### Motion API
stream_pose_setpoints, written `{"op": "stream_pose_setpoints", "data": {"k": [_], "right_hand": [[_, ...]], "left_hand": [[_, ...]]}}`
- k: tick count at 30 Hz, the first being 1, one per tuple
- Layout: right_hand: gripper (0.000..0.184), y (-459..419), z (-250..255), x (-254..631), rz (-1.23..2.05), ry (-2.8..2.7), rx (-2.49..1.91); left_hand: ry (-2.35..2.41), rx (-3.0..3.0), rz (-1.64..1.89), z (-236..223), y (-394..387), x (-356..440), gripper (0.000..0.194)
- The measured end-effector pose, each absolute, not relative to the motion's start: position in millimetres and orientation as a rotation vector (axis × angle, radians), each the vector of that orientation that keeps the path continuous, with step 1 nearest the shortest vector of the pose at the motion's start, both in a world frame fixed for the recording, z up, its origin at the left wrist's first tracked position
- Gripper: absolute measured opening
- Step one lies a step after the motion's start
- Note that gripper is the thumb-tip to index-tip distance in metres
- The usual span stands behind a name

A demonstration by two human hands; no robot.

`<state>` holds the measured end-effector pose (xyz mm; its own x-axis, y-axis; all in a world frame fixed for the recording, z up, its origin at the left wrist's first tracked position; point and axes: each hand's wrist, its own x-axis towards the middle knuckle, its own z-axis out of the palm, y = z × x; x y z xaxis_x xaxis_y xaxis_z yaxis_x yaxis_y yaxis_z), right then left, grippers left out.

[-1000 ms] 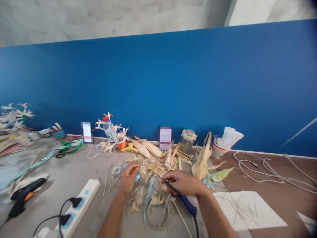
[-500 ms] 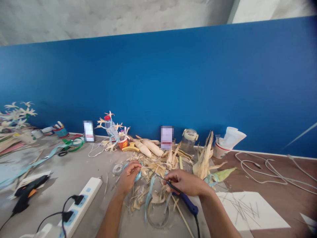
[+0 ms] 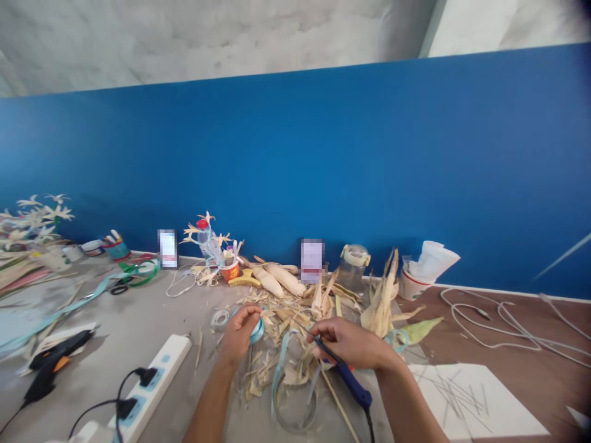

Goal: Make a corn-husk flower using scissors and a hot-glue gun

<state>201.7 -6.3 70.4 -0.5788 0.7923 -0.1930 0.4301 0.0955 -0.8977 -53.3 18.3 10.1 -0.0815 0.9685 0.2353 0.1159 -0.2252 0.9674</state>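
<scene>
My left hand is closed in a pinch above the table, beside a roll of light blue ribbon. Whatever its fingertips hold, if anything, is too small to make out. My right hand is wrapped round a dark slender tool, whose thin tip points left toward my other hand. Just below it lies a blue handle with a cord; I cannot tell whether the two are joined. Between my forearms are a ring-shaped roll of tape, a pale blue strip and scattered dry husk scraps.
A white power strip and a black glue gun lie to the left. Behind stand a bottle with husk flowers, a lidded jar and a paper cup. Thin sticks lie on white paper at right.
The view has tipped up slightly, so things sit a little lower. Less of the dark tool's tip shows beyond my right hand. Both hands keep nearly the same pose.
</scene>
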Motion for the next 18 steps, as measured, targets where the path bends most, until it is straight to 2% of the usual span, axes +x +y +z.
{"op": "stream_pose_setpoints", "data": {"k": [7,18], "right_hand": [[0.019,-7,80,205,1.702,-2.006,-1.191],[0.016,-10,83,201,1.676,-1.987,-1.157]], "left_hand": [[1.258,1.349,1.384,13,15,-53,0.024],[1.167,1.202,1.329,6,14,-49,0.028]]}}
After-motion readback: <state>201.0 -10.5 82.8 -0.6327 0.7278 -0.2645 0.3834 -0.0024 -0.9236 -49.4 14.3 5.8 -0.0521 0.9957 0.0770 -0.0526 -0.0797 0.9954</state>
